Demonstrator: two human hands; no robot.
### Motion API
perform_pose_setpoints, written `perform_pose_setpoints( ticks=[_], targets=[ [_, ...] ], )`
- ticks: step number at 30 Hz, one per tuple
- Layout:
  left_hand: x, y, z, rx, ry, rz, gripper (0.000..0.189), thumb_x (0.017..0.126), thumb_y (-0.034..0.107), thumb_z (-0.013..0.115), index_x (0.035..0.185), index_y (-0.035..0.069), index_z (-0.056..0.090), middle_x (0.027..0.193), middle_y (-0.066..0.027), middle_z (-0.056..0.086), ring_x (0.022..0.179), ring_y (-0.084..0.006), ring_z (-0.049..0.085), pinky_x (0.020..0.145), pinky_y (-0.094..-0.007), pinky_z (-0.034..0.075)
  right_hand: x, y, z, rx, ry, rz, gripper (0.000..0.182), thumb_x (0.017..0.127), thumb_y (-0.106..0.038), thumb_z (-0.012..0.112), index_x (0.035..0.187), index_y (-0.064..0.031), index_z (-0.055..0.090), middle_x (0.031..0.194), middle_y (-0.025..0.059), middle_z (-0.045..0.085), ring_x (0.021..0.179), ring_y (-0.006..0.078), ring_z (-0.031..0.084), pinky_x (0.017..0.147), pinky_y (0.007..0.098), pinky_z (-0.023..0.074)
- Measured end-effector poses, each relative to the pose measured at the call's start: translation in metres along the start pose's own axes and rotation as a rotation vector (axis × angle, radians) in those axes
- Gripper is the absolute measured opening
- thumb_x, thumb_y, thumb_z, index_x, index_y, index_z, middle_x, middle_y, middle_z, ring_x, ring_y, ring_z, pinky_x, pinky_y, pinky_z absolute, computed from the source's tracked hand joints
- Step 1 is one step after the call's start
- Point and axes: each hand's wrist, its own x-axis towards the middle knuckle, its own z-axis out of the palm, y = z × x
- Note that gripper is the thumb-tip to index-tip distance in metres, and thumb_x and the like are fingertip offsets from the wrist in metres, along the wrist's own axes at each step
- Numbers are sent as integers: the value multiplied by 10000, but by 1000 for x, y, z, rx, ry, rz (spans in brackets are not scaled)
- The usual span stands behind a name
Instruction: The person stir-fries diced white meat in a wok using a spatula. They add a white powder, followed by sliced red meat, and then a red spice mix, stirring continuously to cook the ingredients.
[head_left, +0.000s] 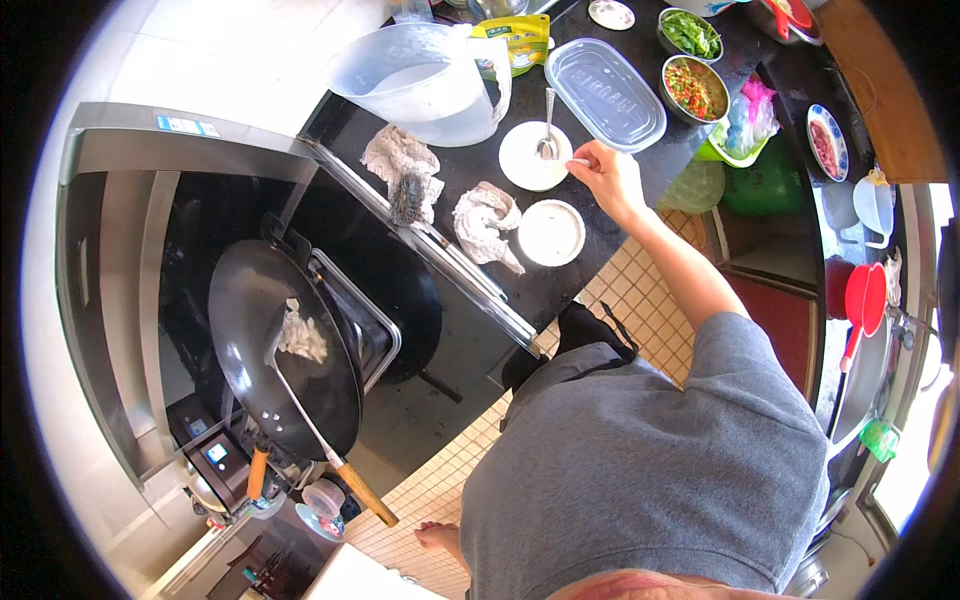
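Note:
My right hand (600, 171) reaches over the counter at the upper centre, thumb and fingers pinched on a small white object (577, 162) at the rim of a white dish (517, 159). A metal spoon (550, 127) rests in that dish. Just below stands a white ramlekin-like bowl (551, 232) with pale contents. A clear plastic lid or box (606, 94) lies by my fingertips. What seems to be my left hand (435, 537) shows small beside my shirt, mostly hidden; its hold is unclear. A black wok (251, 360) holds pale food (303, 337) and a wooden-handled spatula (364, 493).
Crumpled cloths (484, 225) lie between the white bowl and the stove's metal edge (465, 270). A large translucent jug (427, 90) stands behind, near a yellow packet (517, 41). Metal bowls of chopped peppers (696, 88) and greens (690, 34) are at the upper right.

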Motion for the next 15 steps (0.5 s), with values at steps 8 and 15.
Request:
perform_pose_setpoints(
  ticks=[8,15],
  targets=[
    [64,-99,-18,-151,13,-336,227,840,212,546,704,32,519,617,-21,499,512,-123,443,427,-248,335,53,-4,-19,-268,79,-185,377,724,-399,690,847,-45,650,693,92,594,671,228,601,611,337,465],
    [-3,-77,-10,-69,95,-302,211,823,203,573,775,4,525,645,-41,506,544,-141,460,454,-266,365,105,-9,6,30,-294,19,293,735,-299,672,746,-8,646,651,116,633,595,207,613,588,309,475]
  ],
)
